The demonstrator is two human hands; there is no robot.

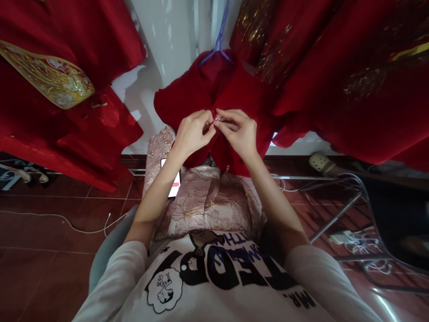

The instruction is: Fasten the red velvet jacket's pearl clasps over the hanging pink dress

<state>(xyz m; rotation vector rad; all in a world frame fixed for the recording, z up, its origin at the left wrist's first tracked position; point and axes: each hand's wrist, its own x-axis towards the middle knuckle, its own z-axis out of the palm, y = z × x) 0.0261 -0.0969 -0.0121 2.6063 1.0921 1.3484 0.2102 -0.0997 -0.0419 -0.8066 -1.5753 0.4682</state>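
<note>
Pinching a small sparkling ornament, the left hand and right hand met with fingers closed on it, at the front of a red velvet garment hanging from a purple hanger, above pink brocade cloth lying across the lap.

Red garment: hanging red robes block its right, another robe its left, wall behind. Free path only in front, above pink brocade cloth.
</note>
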